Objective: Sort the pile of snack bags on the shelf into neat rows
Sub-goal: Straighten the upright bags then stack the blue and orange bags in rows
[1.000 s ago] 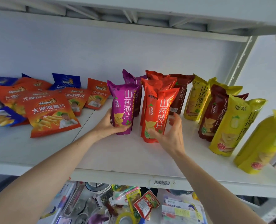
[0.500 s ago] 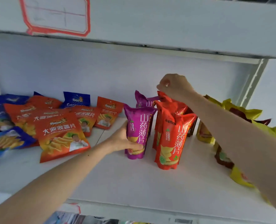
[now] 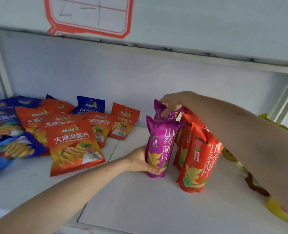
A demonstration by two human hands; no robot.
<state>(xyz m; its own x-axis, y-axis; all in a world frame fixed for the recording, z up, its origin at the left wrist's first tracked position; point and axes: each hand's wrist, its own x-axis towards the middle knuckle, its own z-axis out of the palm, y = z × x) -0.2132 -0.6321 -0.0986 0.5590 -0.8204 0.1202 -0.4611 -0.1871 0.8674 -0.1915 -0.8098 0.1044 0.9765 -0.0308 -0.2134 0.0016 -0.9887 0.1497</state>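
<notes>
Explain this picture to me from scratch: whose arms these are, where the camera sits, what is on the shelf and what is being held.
There is no machine here. A person wears a wide-angle camera on the head, so you look forward and down along their own bare arms at a white shelf.

The left hand is wrapped around the lower part of an upright purple bag. The right hand reaches over from the right and pinches the top of a second purple bag standing behind the first.

Beside them stand upright red bags. Yellow bags are mostly hidden behind the right arm. On the left lies a loose, overlapping pile of flat orange bags and blue bags.
</notes>
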